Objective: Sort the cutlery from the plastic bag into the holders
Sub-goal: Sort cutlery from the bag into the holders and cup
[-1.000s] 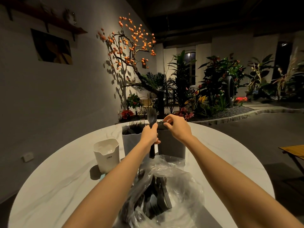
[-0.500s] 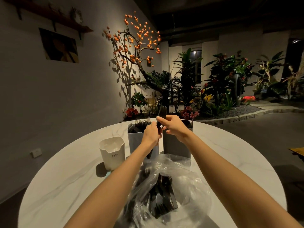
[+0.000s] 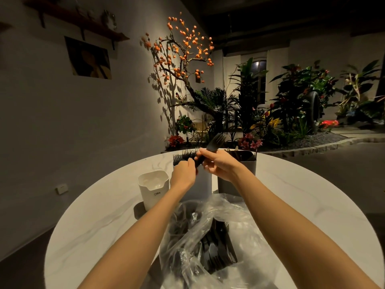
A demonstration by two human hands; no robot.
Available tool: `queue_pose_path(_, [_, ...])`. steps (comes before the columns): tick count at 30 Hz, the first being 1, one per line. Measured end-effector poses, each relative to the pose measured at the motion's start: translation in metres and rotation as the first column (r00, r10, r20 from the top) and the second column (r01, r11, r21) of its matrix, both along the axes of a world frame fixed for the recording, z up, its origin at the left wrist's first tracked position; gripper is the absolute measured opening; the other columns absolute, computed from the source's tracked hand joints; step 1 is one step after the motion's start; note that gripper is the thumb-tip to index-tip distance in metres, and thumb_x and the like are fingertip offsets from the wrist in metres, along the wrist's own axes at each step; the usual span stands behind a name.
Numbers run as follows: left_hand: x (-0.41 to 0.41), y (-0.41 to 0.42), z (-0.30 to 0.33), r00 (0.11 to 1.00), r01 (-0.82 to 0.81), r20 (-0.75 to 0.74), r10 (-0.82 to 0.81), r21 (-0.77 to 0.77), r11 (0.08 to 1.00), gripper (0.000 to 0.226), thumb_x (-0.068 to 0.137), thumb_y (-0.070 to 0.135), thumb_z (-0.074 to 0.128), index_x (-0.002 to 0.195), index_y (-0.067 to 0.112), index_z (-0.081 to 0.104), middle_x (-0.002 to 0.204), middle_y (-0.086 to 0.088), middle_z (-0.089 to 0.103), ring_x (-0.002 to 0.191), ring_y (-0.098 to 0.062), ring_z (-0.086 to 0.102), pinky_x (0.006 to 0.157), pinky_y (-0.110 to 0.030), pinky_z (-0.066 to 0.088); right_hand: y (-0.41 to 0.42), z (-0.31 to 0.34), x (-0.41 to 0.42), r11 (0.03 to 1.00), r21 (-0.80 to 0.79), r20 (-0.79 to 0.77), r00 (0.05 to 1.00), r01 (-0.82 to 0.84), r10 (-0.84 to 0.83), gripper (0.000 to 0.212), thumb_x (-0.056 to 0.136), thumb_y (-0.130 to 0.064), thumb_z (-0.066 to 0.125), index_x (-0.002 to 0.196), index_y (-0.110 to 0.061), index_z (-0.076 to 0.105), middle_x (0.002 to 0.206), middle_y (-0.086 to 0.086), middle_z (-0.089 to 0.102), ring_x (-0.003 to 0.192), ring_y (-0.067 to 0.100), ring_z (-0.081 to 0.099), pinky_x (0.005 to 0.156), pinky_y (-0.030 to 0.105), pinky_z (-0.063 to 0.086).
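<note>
The right hand (image 3: 221,164) is pinching a black plastic fork (image 3: 211,147) by its handle, thumb and fingers curled round it, holding it in the air above the middle grey holder (image 3: 203,185). The fork's long axis is running on a diagonal, with the tines pointing up and to the right, away from the person, and the handle end pointing down and to the left toward the left hand (image 3: 183,174). The left hand is sitting just beside the handle's lower end with its fingers curled; whether those fingers are actually closing on the handle cannot be told from this view. 3 holders are standing upright in a row on the round white marble table (image 3: 100,222): a white holder (image 3: 153,187) on the left, the middle grey holder partly hidden behind both hands, and a darker grey holder (image 3: 239,172) on the right. Dark fork tines (image 3: 184,154) are sticking up out of the middle holder, behind the left hand. Dark cutlery is also showing above the rim of the right holder, but its type is too dim to tell. A crumpled clear plastic bag (image 3: 216,243) is lying on the table near the person, between the 2 forearms, holding a heap of black cutlery (image 3: 219,250) whose long axes are mostly running toward and away from the person.
</note>
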State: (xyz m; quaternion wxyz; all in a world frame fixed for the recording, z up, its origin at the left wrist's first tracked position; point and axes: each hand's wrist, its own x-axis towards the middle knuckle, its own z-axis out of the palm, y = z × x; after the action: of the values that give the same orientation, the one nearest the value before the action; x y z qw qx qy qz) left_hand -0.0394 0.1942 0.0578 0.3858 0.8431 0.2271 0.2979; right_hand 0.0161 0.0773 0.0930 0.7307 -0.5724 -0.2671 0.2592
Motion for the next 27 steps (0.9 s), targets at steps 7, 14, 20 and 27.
queue_pose_path(7, [-0.007, 0.004, 0.008, 0.961, -0.163, 0.224, 0.164, -0.021, 0.986, 0.027, 0.104, 0.024, 0.025, 0.093, 0.014, 0.048, 0.091, -0.006, 0.057, 0.084, -0.024, 0.053, 0.072, -0.037, 0.044, 0.009, 0.008, 0.011, 0.893, 0.252, 0.003, 0.923, 0.372, -0.385, 0.02, 0.099, -0.023, 0.053, 0.094, -0.005, 0.061, 0.084, 0.005, 0.063, 0.06, 0.007, 0.049, 0.054, 0.017, 0.046])
queue_pose_path(14, [-0.009, 0.006, 0.007, 0.976, -0.174, 0.137, 0.167, 0.041, 0.984, 0.022, 0.1, 0.017, 0.033, 0.1, 0.018, 0.055, 0.094, 0.001, 0.058, 0.086, -0.021, 0.052, 0.071, -0.033, 0.041, 0.019, 0.001, 0.023, 0.863, 0.156, 0.216, 0.836, 0.48, -0.504, 0.022, 0.098, -0.02, 0.054, 0.095, 0.001, 0.06, 0.081, 0.006, 0.061, 0.07, 0.012, 0.057, 0.051, 0.017, 0.045])
queue_pose_path(20, [-0.009, 0.011, 0.006, 0.977, -0.18, 0.128, 0.173, 0.045, 0.983, 0.019, 0.099, 0.016, 0.038, 0.101, 0.019, 0.057, 0.093, 0.002, 0.056, 0.087, -0.023, 0.054, 0.075, -0.036, 0.048, 0.036, -0.012, 0.031, 0.792, -0.162, 0.584, 0.704, 0.589, -0.404, 0.04, 0.093, -0.035, 0.06, 0.077, 0.002, 0.055, 0.071, 0.015, 0.057, 0.068, 0.027, 0.056, 0.056, 0.033, 0.041])
queue_pose_path(27, [-0.008, 0.014, 0.004, 0.977, -0.173, 0.132, 0.166, 0.044, 0.984, 0.016, 0.098, 0.018, 0.041, 0.1, 0.021, 0.056, 0.097, 0.0, 0.063, 0.087, -0.022, 0.056, 0.071, -0.033, 0.044, 0.039, -0.016, 0.026, 0.659, -0.309, 0.787, 0.574, 0.686, -0.228, 0.042, 0.089, -0.046, 0.062, 0.099, -0.005, 0.056, 0.111, 0.014, 0.057, 0.094, 0.031, 0.059, 0.069, 0.035, 0.044])
